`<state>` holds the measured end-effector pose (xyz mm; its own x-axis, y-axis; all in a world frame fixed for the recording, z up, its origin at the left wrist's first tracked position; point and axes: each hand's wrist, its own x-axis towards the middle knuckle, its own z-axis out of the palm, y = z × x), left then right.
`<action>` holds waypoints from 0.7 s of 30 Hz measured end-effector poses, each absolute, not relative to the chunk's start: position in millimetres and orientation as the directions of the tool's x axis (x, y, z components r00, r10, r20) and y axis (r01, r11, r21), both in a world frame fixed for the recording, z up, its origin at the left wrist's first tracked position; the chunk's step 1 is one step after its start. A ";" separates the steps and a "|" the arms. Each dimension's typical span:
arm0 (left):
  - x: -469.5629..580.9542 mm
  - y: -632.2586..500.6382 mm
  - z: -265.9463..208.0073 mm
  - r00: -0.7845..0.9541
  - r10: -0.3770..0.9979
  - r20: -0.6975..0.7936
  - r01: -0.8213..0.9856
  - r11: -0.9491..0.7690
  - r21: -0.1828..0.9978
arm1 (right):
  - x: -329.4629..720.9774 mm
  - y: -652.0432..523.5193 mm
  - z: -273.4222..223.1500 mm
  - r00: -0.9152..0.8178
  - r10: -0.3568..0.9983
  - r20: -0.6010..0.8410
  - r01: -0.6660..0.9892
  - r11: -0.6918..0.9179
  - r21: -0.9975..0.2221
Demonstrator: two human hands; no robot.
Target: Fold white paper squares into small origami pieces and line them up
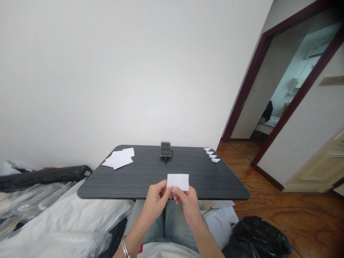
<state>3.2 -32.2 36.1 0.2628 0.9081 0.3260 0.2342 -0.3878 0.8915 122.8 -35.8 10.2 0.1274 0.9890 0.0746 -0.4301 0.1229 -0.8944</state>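
A small white rectangle of paper is held up over the table's front edge, between my two hands. My left hand pinches its lower left corner with thumb and fingers. Along the bottom edge my right hand grips it, thumb in front and fingers behind. The paper looks flat and blank on the side facing me; whether it is folded I cannot tell. At the table's left lie several loose white paper sheets, overlapping. Small folded white papers form a row at the far right edge.
The dark wood-grain table has rounded corners and stands against a white wall. A small black device with a cable sits at its back middle. Plastic-wrapped items lie to the left; a black plastic bag is on the floor at right.
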 end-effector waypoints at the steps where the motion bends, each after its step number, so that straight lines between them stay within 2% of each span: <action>1: 3.9 -32.8 35.9 0.247 0.910 0.333 0.234 -0.389 0.891 | 121.0 -36.0 9.3 0.127 0.990 0.062 -0.447 0.113 -0.888; 5: 4.5 -33.4 33.6 0.188 0.919 0.346 0.225 -0.384 0.896 | 119.6 -35.6 7.5 0.107 0.993 0.043 -0.462 0.088 -0.882; 14: 3.2 -30.0 27.6 0.202 0.917 0.343 0.290 -0.390 0.874 | 129.3 -33.9 7.0 0.098 0.990 0.098 -0.399 0.130 -0.908; 21: -2.3 -27.8 31.5 0.157 0.934 0.321 0.236 -0.351 0.906 | 139.2 -31.6 8.1 0.087 0.990 0.107 -0.350 0.131 -0.927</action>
